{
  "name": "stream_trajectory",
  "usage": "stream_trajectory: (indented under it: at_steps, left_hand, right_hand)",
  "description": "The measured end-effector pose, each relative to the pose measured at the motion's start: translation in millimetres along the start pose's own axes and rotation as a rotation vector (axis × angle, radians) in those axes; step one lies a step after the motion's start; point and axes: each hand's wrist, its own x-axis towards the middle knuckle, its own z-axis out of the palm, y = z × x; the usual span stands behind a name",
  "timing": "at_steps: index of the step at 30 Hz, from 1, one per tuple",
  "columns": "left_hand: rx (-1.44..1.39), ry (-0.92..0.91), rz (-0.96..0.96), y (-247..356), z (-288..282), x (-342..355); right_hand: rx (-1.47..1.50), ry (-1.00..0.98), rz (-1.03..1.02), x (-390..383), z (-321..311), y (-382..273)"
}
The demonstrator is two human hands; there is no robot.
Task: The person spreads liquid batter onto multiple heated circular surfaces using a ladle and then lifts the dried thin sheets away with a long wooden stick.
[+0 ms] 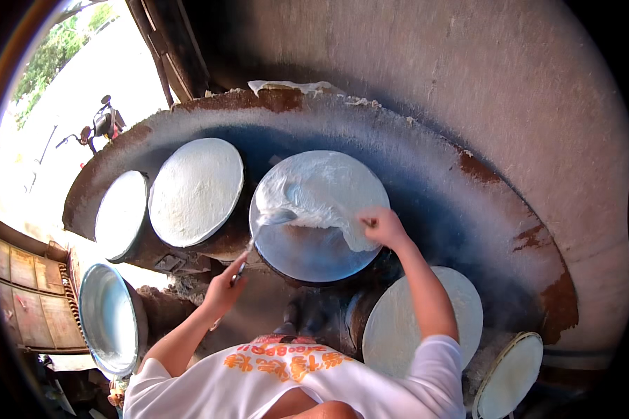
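Note:
My left hand (pixel 225 288) is wrapped round the handle of a long metal ladle (pixel 278 217). The ladle's bowl is over the near left part of a round griddle (pixel 314 258), at the edge of a white batter layer (pixel 328 178). That layer covers the far part of the griddle and runs down its right side, while the near part shows bare, shiny surface. At the griddle's right rim my right hand (pixel 384 227) is closed, fingers pinched close to the batter's edge. What it grips, if anything, is too small to make out.
Two more round griddles with white layers, one larger (pixel 197 192) and one smaller (pixel 122 215), stand to the left. A pale round griddle (pixel 426 321) and a smaller one (pixel 509 377) are at the right. A wide basin (pixel 108 318) sits near left. A curved low wall (pixel 426 150) rises behind.

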Motion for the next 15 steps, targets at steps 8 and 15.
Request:
stream_trajectory:
  at_steps: [8,15]
  left_hand:
    - [-0.058,-0.05,-0.077,-19.5,0.1,-57.0]
    - [-0.193,-0.057,-0.143,-19.0,-10.2,-77.2]
  right_hand:
    - [0.272,-0.348,-0.072,-18.2,-22.1,14.3]
    - [0.146,-0.386,-0.127,-10.3,-17.0,15.8]
